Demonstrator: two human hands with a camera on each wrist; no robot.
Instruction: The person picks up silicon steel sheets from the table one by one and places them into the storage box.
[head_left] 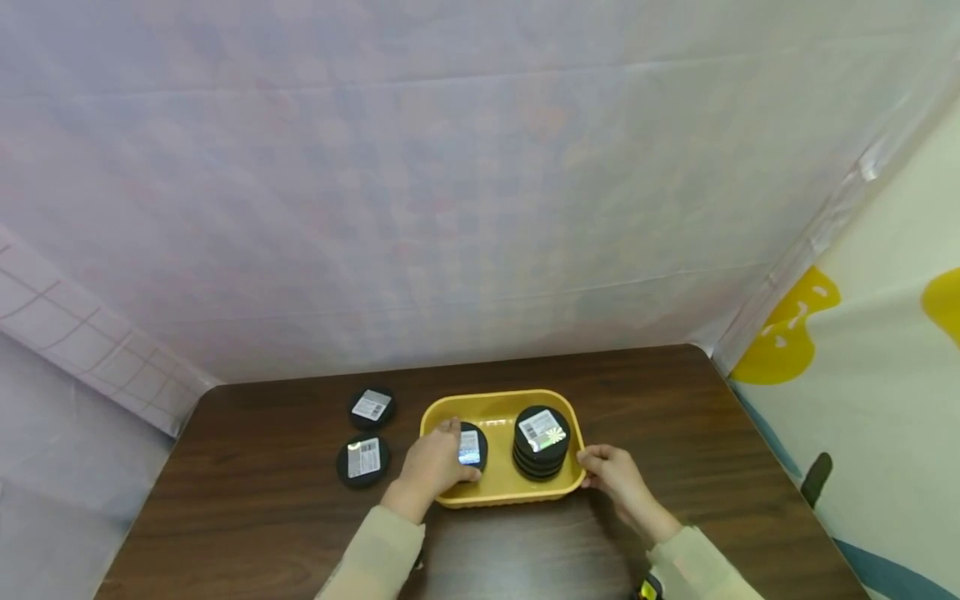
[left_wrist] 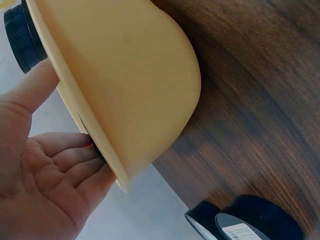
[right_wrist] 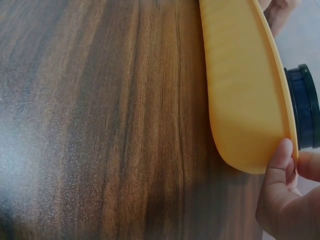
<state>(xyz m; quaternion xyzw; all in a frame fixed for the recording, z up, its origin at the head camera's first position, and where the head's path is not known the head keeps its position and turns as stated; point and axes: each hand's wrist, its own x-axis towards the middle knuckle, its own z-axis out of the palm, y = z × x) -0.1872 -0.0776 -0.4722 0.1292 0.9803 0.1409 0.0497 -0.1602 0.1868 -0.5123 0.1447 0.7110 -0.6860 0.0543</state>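
A yellow tray [head_left: 495, 492] sits on the table with a stack of several black discs [head_left: 542, 442] in its right part; the top one carries a white label. Inside the tray's left part, my left hand [head_left: 433, 467] spans a labelled black disc [head_left: 472, 446], fingers at its far side and thumb at its near side. In the left wrist view, the left hand's [left_wrist: 55, 165] fingertips are hidden behind the tray wall [left_wrist: 125, 75]. My right hand [head_left: 617, 483] pinches the tray's right rim, thumb and fingers on either side, as the right wrist view also shows.
Two more labelled black discs, a far one [head_left: 371, 407] and a nearer one [head_left: 363, 461], lie on the brown wooden table [head_left: 255, 467] left of the tray. A pale curtain [head_left: 450, 208] hangs behind the table's far edge.
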